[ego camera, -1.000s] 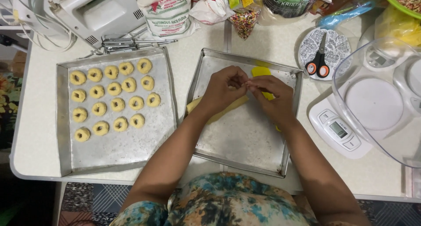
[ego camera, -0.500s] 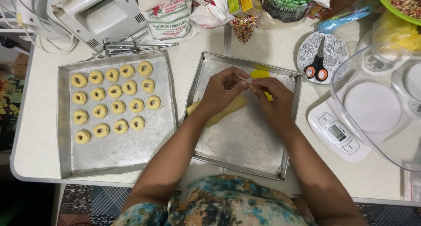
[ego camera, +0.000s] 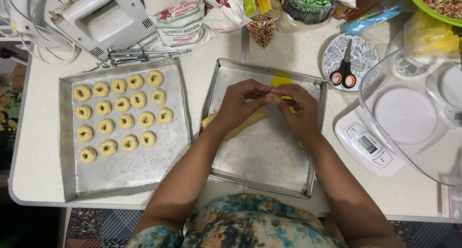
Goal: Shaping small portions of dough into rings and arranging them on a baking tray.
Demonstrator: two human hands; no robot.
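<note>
My left hand (ego camera: 243, 102) and my right hand (ego camera: 299, 108) meet fingertip to fingertip over the right metal tray (ego camera: 269, 166), pinching a small piece of yellow dough that the fingers mostly hide. A long roll of yellow dough (ego camera: 245, 124) lies on that tray under my left hand. A yellow piece (ego camera: 281, 81) shows just beyond the fingers. The left metal tray (ego camera: 130, 168) holds several ring-shaped dough pieces (ego camera: 120, 115) in rows.
A white hand mixer (ego camera: 103, 17) with beaters lies at the back left. Bags of flour and sprinkles (ego camera: 183, 17) line the back. Scissors (ego camera: 344, 72) rest on a patterned plate. A clear bowl (ego camera: 414, 113) sits on a white kitchen scale (ego camera: 368, 144) at the right.
Both hands stay joined over the right tray; the fingers have shifted slightly while working the small dough piece. Nothing else has moved.
</note>
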